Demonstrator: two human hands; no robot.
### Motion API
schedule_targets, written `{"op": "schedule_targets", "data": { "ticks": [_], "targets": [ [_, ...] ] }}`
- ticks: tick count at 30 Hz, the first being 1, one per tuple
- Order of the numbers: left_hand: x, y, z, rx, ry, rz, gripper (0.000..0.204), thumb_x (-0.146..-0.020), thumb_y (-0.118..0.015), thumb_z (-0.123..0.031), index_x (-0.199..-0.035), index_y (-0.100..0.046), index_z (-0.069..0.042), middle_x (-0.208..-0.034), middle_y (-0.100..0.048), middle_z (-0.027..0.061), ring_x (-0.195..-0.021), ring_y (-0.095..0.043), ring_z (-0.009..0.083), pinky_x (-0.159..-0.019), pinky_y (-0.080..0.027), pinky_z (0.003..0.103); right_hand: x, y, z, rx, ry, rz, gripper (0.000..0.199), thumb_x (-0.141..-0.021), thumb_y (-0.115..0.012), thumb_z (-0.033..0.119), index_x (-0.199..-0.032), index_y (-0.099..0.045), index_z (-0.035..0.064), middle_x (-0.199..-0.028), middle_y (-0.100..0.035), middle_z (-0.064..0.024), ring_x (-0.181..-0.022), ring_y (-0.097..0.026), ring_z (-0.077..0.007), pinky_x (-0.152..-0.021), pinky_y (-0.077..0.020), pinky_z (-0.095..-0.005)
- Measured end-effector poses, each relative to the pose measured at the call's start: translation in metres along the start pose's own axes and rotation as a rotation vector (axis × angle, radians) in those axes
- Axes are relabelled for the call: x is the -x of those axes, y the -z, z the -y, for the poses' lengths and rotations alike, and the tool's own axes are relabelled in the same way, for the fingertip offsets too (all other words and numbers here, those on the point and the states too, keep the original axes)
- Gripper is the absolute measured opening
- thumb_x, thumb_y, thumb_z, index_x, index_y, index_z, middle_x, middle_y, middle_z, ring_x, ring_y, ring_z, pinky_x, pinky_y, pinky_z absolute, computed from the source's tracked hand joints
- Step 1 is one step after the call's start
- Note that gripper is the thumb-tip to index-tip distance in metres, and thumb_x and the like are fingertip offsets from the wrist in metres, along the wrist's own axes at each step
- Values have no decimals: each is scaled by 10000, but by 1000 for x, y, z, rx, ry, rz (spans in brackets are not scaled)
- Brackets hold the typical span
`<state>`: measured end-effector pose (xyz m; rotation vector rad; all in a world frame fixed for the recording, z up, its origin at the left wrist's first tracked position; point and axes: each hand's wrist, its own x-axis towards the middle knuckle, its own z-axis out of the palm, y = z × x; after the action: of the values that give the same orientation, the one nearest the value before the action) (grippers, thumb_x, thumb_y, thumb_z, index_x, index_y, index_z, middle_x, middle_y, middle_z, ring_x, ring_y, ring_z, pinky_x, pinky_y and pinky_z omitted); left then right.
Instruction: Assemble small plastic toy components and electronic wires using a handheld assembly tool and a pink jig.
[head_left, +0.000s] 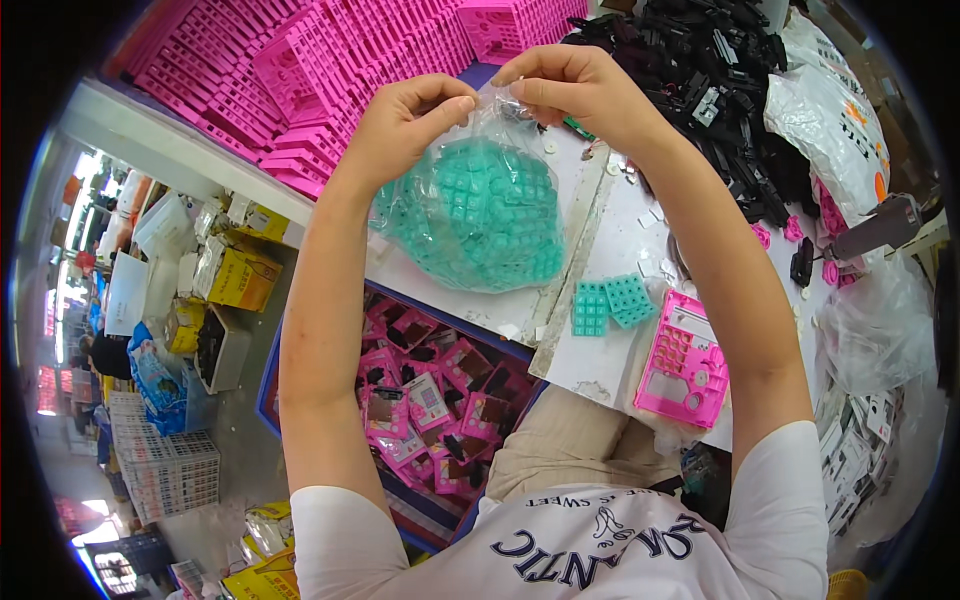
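A clear plastic bag (475, 225) packed with teal rubber keypads stands on the white worktable in front of me. My left hand (412, 128) is closed in a pinch on the left side of the bag's gathered top. Opposite it, my right hand (585, 88) pinches the top from the right, thumb against the fingers. Two loose teal keypads, one (590, 308) beside the other (630, 300), lie on the table to the right of the bag. Closer to me is a pink plastic casing (683, 360) with cut-out openings.
Stacked pink casings (330, 60) fill the far left. Black plastic parts (715, 100) are heaped at the far right, beside a white sack (830, 120). Below the table edge, a blue-rimmed crate (268, 390) holds pink assembled units. Small bits lie scattered over the table.
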<state>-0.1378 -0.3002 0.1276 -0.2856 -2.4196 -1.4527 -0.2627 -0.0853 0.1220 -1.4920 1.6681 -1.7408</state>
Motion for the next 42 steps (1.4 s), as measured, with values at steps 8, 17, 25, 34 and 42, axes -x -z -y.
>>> {"op": "schedule_targets", "data": {
  "ticks": [8, 17, 25, 34, 42],
  "targets": [
    [-11, -12, -10, 47, 49, -71, 182, -903, -712, -155, -989, -753, 0, -847, -690, -7, -790, -587, 59, -698, -457, 215, 0, 7, -11, 219, 365, -143, 131, -923, -653, 110, -1002, -748, 67, -944, -660, -21, -854, -581, -43, -656, -454, -199],
    [-5, -35, -19, 7, 68, -319, 164, -892, -710, -141, -945, -750, 8, -778, -682, 11, -707, -590, 78, -656, -462, 226, 2, -1, 7, 290, -71, -123, 238, -907, -692, 300, -909, -699, 62, -654, -566, 48, -543, -479, -36, -494, -397, -209],
    [1, -33, -24, 70, 102, -306, 162, -919, -687, -157, -946, -736, -6, -800, -659, -13, -755, -572, 70, -703, -454, 226, 12, 5, -2, -144, -69, -114, 183, -908, -660, 186, -1030, -725, 67, -745, -633, 20, -640, -550, -48, -557, -437, -204],
    [-2, -42, -45, -485, -26, -159, 199, -904, -720, -175, -1006, -658, -17, -930, -657, -3, -831, -588, 72, -747, -479, 236, 8, -5, 4, 186, 120, -101, 204, -887, -716, 173, -970, -717, -13, -799, -692, -19, -714, -603, -76, -639, -500, -250],
    [4, -37, -36, -67, -38, -127, 211, -865, -768, -182, -931, -692, 4, -815, -683, 16, -731, -609, 79, -669, -492, 235, 13, 0, 10, -26, -108, 2, 208, -918, -716, 227, -917, -747, 22, -752, -684, -25, -640, -594, -58, -547, -479, -207]
  ]
}}
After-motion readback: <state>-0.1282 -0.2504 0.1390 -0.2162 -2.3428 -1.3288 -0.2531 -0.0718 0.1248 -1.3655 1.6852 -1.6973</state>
